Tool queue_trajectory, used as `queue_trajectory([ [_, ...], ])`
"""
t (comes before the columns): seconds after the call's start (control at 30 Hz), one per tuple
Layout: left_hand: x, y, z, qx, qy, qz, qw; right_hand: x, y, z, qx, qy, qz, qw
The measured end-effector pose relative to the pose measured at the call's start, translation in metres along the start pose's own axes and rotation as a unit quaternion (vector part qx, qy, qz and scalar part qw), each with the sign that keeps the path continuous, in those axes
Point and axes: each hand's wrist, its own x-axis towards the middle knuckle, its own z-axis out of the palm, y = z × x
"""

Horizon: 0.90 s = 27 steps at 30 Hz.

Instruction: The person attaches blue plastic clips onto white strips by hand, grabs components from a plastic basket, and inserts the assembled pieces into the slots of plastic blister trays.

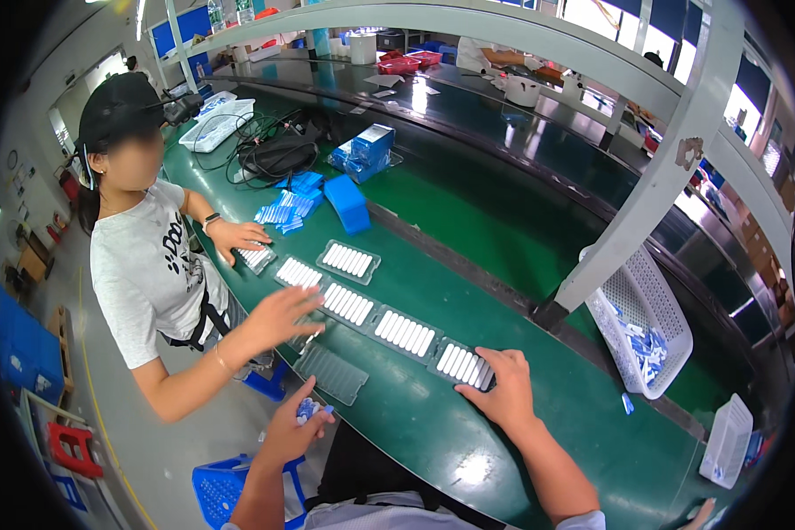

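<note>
My left hand [290,433] is closed around several small blue-and-white pieces [309,410] near the table's front edge. My right hand [507,390] grips the right end of a clear plastic tray [462,363] filled with a row of white tubes, thumb on the near side and fingers on the far side. To its left, similar filled trays [404,332] lie in a line along the green table. An unfilled clear tray [331,374] rests just beyond my left hand. One more filled tray [349,261] sits behind the row.
At left, a co-worker's hand [283,315] reaches over the trays; the other touches one. Blue packets [290,208], a blue box [347,205] and black cables [278,152] lie farther back. Right of a white post [649,177], a white basket [640,322] holds blue-and-white pieces.
</note>
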Motion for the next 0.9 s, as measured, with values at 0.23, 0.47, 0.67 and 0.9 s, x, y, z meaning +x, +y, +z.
queue_trajectory([
  [0.23, 0.017, 0.007, 0.012, 0.079, -0.043, 0.003, 0.996, 0.018, -0.002, 0.022, 0.01, 0.015, -0.038, 0.999],
  [0.47, 0.026, 0.0, 0.01, 0.142, -0.051, 0.048, 0.987, 0.033, 0.026, 0.001, -0.054, 0.046, 0.021, 0.997],
  [0.67, 0.026, 0.02, 0.033, 0.221, -0.092, 0.06, 0.969, 0.09, 0.03, 0.037, -0.039, 0.059, -0.005, 0.997],
  [0.9, 0.026, 0.022, 0.036, 0.229, -0.112, 0.053, 0.966, 0.178, -0.019, 0.114, -0.022, -0.034, -0.035, 0.999],
])
